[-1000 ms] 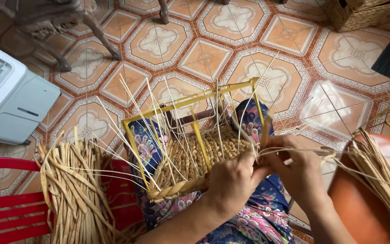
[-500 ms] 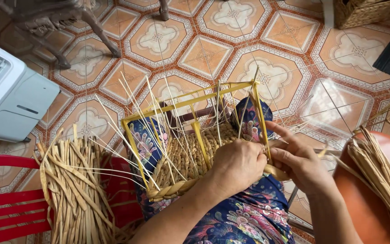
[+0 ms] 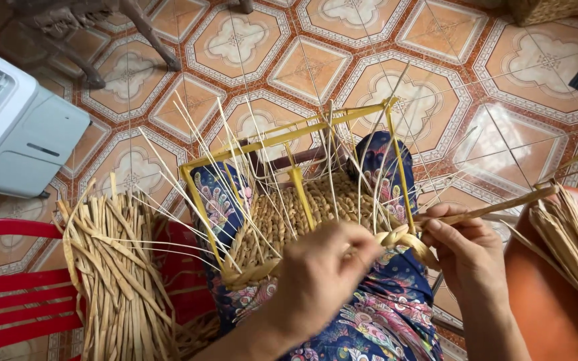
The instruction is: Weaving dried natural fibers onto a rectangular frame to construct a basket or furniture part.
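A half-woven straw basket [image 3: 282, 220] on a yellow metal frame [image 3: 289, 134] rests on my lap, over floral trousers [image 3: 376, 314]. Thin pale stakes fan upward from the weave. My left hand [image 3: 322, 274] pinches the braided rim near the front edge of the basket. My right hand [image 3: 463, 247] grips a long flat straw strand [image 3: 503, 204] that runs off to the right, next to the braid's end.
A bundle of dried straw [image 3: 118, 267] lies on a red plastic chair [image 3: 8, 294] at the left. More straw [image 3: 573, 247] lies on an orange stool at the right. A white appliance [image 3: 15, 127] stands on the patterned tile floor at far left.
My right hand has pulled the strand out to the right and straightened it. My left hand has shifted along the braided rim, and the view has tilted slightly.
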